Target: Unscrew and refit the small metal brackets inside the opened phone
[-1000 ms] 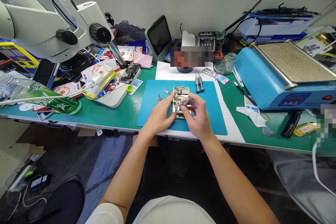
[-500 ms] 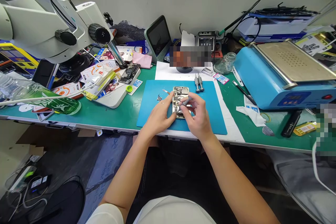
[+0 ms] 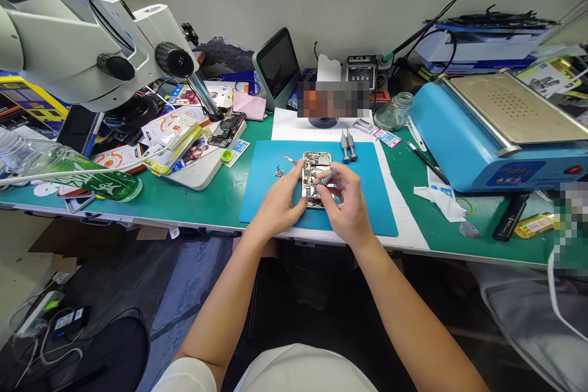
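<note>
An opened phone [image 3: 315, 166] with its insides showing lies on a blue work mat [image 3: 264, 190] near the table's front edge. My left hand [image 3: 281, 199] grips the phone's left side, thumb and fingers closed on its edge. My right hand [image 3: 348, 201] pinches a small grey screwdriver [image 3: 327, 178], whose tip points down into the phone's middle. Two more grey screwdrivers [image 3: 348, 147] lie just beyond the phone on the mat. Small loose parts [image 3: 278, 170] rest on the mat to the left of the phone.
A white microscope [image 3: 82, 43] hangs over the left of the green table. A second opened phone [image 3: 226, 128] lies on a white pad. A blue heating machine [image 3: 496, 128] stands at right, a small screen [image 3: 278, 64] and glass jar [image 3: 395, 111] behind. A plastic bottle [image 3: 68, 165] lies far left.
Almost nothing has moved. My right hand shifted slightly with the screwdriver over the phone; my left hand keeps its hold on the phone's side.
</note>
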The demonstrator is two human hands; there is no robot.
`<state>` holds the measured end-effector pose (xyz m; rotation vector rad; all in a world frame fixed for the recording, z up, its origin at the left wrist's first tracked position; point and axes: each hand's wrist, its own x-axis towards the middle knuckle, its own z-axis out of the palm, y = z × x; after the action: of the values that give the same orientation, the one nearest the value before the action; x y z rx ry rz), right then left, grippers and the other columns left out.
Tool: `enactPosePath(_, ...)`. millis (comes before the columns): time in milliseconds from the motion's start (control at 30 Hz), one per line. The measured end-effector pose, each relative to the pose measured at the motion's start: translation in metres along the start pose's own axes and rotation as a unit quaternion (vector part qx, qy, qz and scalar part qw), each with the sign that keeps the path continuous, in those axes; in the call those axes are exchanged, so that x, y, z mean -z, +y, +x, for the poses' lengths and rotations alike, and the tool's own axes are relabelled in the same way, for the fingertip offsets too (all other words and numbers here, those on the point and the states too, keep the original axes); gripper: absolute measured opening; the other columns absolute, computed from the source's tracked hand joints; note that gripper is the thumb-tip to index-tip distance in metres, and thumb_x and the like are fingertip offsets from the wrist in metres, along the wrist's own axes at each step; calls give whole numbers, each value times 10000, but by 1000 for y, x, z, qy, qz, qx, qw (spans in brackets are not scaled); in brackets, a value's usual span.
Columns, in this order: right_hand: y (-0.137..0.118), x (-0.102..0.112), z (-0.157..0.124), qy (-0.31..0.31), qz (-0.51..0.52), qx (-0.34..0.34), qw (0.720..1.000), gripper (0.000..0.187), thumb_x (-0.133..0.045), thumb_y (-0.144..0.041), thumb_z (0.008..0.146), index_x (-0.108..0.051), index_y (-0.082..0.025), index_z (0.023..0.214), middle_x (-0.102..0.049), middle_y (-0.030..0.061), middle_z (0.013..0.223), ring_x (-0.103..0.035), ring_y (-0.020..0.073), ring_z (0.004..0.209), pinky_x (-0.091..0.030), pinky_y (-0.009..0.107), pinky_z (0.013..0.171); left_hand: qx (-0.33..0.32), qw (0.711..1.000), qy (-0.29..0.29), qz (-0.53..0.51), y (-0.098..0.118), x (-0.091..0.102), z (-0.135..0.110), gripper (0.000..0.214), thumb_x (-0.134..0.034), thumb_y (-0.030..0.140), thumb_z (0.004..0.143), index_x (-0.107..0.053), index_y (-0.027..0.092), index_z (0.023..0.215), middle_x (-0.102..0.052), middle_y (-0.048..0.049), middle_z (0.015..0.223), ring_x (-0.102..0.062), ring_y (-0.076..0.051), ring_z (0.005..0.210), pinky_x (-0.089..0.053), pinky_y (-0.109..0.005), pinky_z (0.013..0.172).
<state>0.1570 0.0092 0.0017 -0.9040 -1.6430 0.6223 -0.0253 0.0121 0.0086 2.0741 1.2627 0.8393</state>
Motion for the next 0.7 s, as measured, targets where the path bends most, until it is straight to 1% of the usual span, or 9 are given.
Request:
enactPosePath(167,1,0,0,0,-3,4,1000,471,-594,-212,1036,-432,-338,1460,-676,58,1180,-720,206,1083,-678,397,906,-30,999,19,-37,2,1,-2,909,-585,190,947,-99,299,1707,-342,-114,1731,-577,-272,1391,-459,-437,1166)
enactPosePath(300,1,0,0,1,-3,3,1000,480,-591,-203,1032,-429,-340,1463,-674,63,1188,-722,214,1097,-684,402,897,-38,997,14,-65,2,0,0,920,-607,192,957,-93,352,1703,-320,-112,1741,-680,-237,1208,-483,-439,1129)
enactPosePath(400,1,0,0,2,-2,3,1000,489,-593,-198,1033,-424,-342,1468,-677,63,1194,-726,213,1096,-683,409,907,-34,997,3,-74,2,-2,2,906,-598,177,963,-107,362,1702,-371,-123,1714,-715,-200,1057,-533,-407,1043)
enactPosePath(467,2,0,0,3,-4,2,1000,490,-593,-202,1034,-421,-342,1471,-680,66,1205,-726,217,1109,-681,418,919,-28,997,-2,-78,3,-3,3,899,-584,161,963,-114,363,1703,-398,-130,1696,-715,-188,1018,-555,-383,998)
enactPosePath(533,2,0,-1,4,-6,0,1000,484,-594,-215,1035,-421,-339,1470,-680,70,1218,-725,224,1122,-682,424,920,-24,996,-4,-83,3,-4,3,896,-572,147,961,-117,352,1705,-445,-139,1663,-715,-180,1003,-560,-371,994)
enactPosePath(633,2,0,-1,5,-9,-2,1000,472,-595,-228,1036,-424,-331,1464,-681,75,1222,-725,227,1119,-685,425,913,-22,996,-7,-88,4,-3,3,881,-559,136,961,-128,314,1709,-595,-139,1523,-719,-176,976,-560,-363,1001)
enactPosePath(700,2,-1,0,5,-9,-1,1000,469,-594,-225,1038,-425,-330,1463,-681,76,1217,-725,225,1115,-685,423,913,-20,996,-10,-88,4,-3,3,868,-550,132,963,-135,288,1710,-656,-133,1435,-719,-176,958,-562,-354,992)
